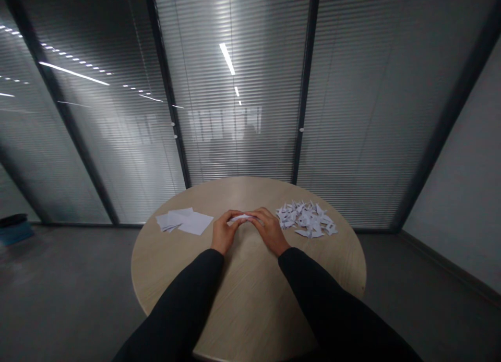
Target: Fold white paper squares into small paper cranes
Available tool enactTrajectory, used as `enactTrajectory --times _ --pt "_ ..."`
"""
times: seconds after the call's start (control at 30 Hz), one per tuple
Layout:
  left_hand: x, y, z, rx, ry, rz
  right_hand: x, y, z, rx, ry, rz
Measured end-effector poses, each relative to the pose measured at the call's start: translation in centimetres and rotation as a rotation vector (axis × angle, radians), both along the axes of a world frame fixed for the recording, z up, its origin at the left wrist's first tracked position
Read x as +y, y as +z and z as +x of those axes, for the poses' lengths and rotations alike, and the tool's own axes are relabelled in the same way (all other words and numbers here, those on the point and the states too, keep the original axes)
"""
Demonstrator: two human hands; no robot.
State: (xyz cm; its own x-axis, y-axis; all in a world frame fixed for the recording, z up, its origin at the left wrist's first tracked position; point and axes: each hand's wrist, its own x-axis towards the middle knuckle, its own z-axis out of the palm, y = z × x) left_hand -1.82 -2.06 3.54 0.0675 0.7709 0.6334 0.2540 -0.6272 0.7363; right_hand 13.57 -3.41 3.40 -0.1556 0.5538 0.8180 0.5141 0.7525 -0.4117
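A small white piece of paper (242, 217) lies between both hands near the middle of the round wooden table (250, 289). My left hand (224, 231) pinches its left end with the fingers curled. My right hand (269, 230) presses on its right end, fingers bent over it. Most of the paper is hidden under the fingers. Both arms wear black sleeves.
Flat white paper sheets (183, 221) lie in a loose stack to the left of my hands. A heap of several folded white paper shapes (306, 219) sits to the right. Glass walls with blinds stand behind the table; a blue object (13, 229) is on the floor at far left.
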Motion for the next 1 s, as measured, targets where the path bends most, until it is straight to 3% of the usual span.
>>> enactTrajectory --times 0.37,1.0 --pt "0.33 -0.37 -0.26 0.07 0.142 0.115 0.07 0.03 0.0 -0.011 -0.032 0.053" --pt "-0.24 0.27 -0.39 0.125 0.196 0.177 0.22 -0.08 0.02 0.019 -0.028 0.034"
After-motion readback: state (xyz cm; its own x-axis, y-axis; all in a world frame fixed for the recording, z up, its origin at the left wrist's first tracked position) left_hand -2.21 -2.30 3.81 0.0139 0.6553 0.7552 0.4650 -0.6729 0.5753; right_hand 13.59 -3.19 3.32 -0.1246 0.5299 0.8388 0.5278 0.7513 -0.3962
